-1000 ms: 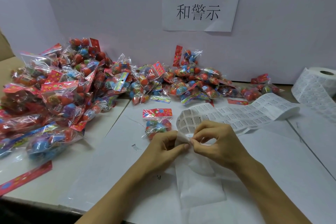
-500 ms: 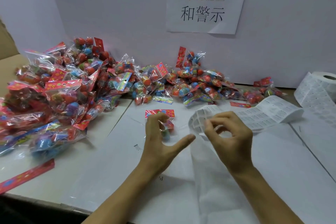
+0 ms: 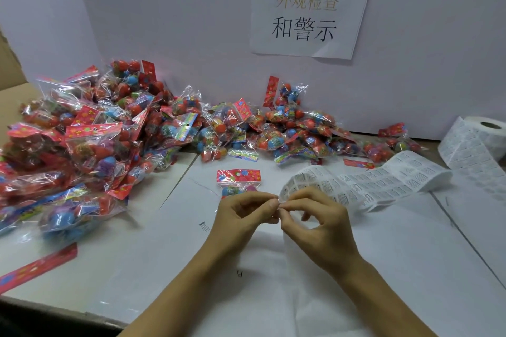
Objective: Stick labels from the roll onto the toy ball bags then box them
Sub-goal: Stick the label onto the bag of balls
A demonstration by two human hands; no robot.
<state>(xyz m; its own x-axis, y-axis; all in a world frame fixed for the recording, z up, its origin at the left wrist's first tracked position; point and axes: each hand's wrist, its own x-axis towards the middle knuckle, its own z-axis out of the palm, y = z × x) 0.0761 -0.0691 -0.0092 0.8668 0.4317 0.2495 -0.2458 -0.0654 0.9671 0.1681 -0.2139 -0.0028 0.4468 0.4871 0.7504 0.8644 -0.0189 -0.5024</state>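
Peeling step: my left hand (image 3: 243, 213) and right hand (image 3: 315, 223) meet fingertip to fingertip at the curled free end of the label strip (image 3: 364, 186), both pinching small; I cannot tell which hand actually has the label or whether one is lifted off the backing yet, too small and hidden by fingers. Target toy ball bag (image 3: 238, 182) lies flat just beyond my left fingers, red header card away from me, clear pouch partly hidden behind the knuckles. The strip runs off to the right of my right hand to the label roll (image 3: 477, 142), well apart. To do this well I judge: peel from a corner, pull low and slow so the thin label does not fold on itself or tear, keep the sticky side off my fingers, hold the backing taut with the other hand. Then drop it on a flat part of the bag and press. The big pile of bags (image 3: 90, 139) sits beyond and left of my left hand, unlabelled as far as I can judge. No box identifiable.
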